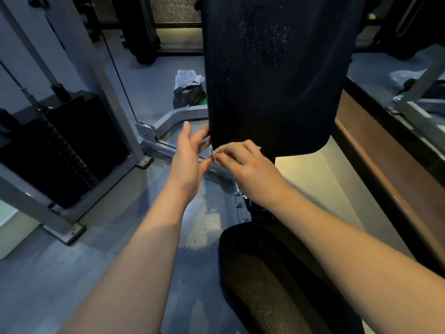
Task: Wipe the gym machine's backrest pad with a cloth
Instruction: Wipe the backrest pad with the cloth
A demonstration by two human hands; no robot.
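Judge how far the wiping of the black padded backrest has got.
Done: no stretch looks plainly cleaned. In hand: the right hand grips a small beige cloth at the lower left corner of the black padded backrest, the left hand touching its left edge with straight fingers. Left: pale specks cover the upper pad, so most likely awaits wiping.

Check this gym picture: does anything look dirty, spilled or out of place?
Yes. The backrest pad carries whitish speckles on its upper part, well above the cloth in the right hand. Crumpled plastic bags lie loose on the floor behind the pad, and dark specks dot the floor beside the seat.
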